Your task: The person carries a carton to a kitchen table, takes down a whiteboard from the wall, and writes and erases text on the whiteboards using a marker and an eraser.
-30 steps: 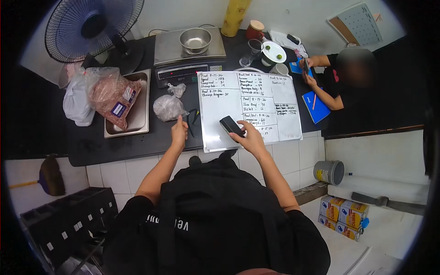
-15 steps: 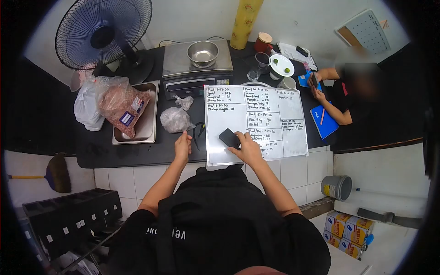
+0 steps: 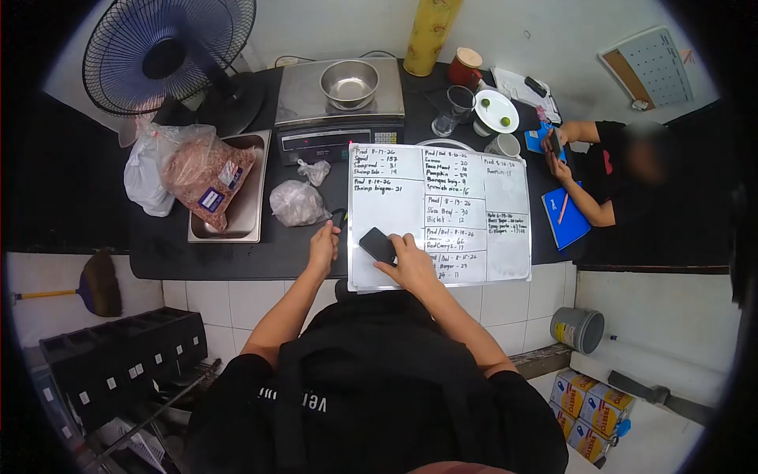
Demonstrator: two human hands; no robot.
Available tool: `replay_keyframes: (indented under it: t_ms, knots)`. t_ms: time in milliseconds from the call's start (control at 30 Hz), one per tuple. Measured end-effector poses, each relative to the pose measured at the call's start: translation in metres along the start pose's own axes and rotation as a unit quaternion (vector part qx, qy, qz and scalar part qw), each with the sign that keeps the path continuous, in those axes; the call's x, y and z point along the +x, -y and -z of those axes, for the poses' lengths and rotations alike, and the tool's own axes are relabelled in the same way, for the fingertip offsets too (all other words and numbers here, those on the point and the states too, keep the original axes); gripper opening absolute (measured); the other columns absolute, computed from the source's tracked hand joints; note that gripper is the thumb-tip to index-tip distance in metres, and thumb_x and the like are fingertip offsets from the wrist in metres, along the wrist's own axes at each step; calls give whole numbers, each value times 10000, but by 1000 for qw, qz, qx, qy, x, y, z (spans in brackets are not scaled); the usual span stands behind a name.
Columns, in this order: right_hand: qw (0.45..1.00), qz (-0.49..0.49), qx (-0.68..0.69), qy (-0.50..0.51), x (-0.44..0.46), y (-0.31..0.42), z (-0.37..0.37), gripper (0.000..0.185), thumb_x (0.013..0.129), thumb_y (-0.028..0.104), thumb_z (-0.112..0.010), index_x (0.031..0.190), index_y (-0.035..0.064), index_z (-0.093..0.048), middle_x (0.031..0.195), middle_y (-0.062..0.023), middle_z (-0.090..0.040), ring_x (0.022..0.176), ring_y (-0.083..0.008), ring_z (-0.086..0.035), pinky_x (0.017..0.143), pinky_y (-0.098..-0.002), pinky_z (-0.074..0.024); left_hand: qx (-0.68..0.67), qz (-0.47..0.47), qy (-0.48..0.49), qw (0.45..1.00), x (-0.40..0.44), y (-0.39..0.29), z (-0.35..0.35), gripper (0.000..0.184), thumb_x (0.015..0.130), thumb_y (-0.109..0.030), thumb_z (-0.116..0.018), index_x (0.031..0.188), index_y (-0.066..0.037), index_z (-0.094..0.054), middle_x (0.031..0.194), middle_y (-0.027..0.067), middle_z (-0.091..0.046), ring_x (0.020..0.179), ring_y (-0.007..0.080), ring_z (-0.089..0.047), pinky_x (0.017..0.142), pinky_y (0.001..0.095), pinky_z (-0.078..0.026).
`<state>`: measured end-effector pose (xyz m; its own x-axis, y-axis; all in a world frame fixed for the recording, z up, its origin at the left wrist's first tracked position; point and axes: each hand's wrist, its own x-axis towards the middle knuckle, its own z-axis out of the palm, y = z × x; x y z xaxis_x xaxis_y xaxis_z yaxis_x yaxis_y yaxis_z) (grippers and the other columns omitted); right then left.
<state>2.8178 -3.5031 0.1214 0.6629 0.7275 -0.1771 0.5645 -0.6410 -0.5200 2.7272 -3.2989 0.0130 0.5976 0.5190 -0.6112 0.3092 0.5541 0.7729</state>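
My right hand [image 3: 412, 265] grips the right end of a flat black rectangular object [image 3: 379, 246], which looks like a phone, though I cannot be sure. The object rests against the lower left of a whiteboard [image 3: 387, 207] covered with handwritten lists. Curled fingers close my left hand [image 3: 322, 251] just left of the board; its inside is hidden. Beyond that hand sits a knotted clear plastic bag [image 3: 298, 203] with pale contents, and a smaller knotted bag [image 3: 314, 171] lies behind it. Part of a black curved tool [image 3: 340, 216] shows between my left hand and the board.
A weighing scale [image 3: 288, 87] carries a steel bowl [image 3: 350, 83]. At left, a bag of ground meat [image 3: 212, 175] lies in a steel pan [image 3: 254, 225], near a fan [image 3: 167, 59]. At right, a person [image 3: 632, 170] holds a phone near a blue notebook [image 3: 570, 225].
My right hand has slid the black object slightly left and down on the whiteboard, uncovering more writing. My left hand is nearer the board and covers more of the black tool. The view shifts slightly.
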Motion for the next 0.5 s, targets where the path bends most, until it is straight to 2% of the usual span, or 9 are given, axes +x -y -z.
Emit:
replay_keyframes:
  t_ms: [233,333,400,500]
  knots:
    - [1000,21,2,12,10,-6,14,568,767,378,-717,1198,74,-507,987,-151,-531,718,-323,-635,638,-431,-523,1,-13,0,1000,14,1,-6,410,968,-438,-452,853,-62,-564,571,-29,-432,397,58,-330,351,229,-274]
    - [998,-8,21,-67,22,-16,38,523,767,379,-715,1203,149,-541,980,-137,-544,751,-312,-630,641,-415,-516,-4,-3,-12,1000,17,3,-6,433,962,-462,-450,850,-60,-566,568,-28,-431,396,59,-335,349,234,-275]
    - [989,17,-9,-149,36,-38,55,538,767,416,-694,1206,149,-532,965,-154,-545,747,-348,-628,625,-438,-512,-1,-4,-4,1000,17,3,-6,447,957,-480,-448,845,-63,-567,560,-32,-426,394,59,-336,347,237,-276]
    - [978,-16,-39,-204,51,-59,91,527,757,419,-706,1179,141,-559,942,-126,-560,729,-311,-623,617,-410,-513,9,5,-3,1000,15,5,-6,463,954,-498,-433,835,-76,-579,580,-38,-419,408,68,-326,369,252,-283]
